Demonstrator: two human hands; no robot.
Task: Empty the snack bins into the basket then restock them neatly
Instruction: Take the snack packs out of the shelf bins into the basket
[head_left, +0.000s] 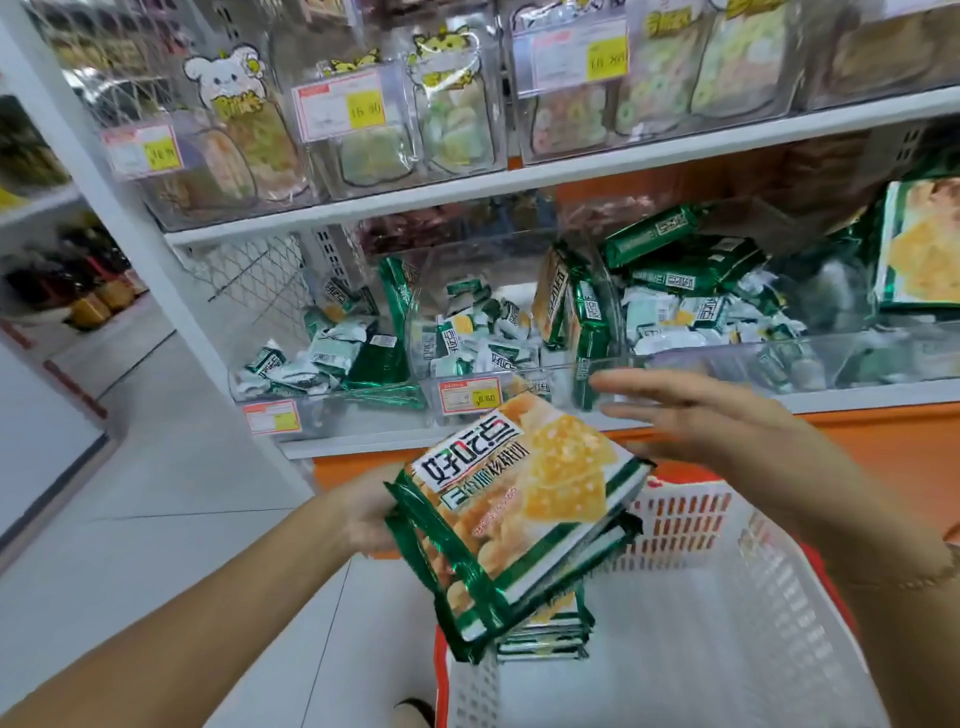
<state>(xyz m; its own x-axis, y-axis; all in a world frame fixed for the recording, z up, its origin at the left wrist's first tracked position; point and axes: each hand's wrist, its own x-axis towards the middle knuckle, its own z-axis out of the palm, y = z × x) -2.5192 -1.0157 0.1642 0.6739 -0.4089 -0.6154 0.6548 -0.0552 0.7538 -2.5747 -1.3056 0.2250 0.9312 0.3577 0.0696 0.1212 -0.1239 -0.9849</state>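
Observation:
My left hand (371, 512) grips a stack of green and orange cracker packs (519, 514) by its left edge, above the white basket (727, 597) with the red rim. A few more packs (545, 631) lie in the basket's near left corner. My right hand (691, 421) hovers open with straight fingers just right of the stack, in front of the shelf. Behind it stand clear snack bins: the left bin (322, 400), the middle bin (467, 332) and the right bin (779, 358), all holding green packs and small white sachets.
An upper white shelf (519, 182) carries clear bins of bagged dried fruit with yellow price tags. An orange panel (883, 431) runs below the lower shelf. A white tiled aisle floor (182, 493) stretches to the left. A shoe tip (415, 712) shows beside the basket.

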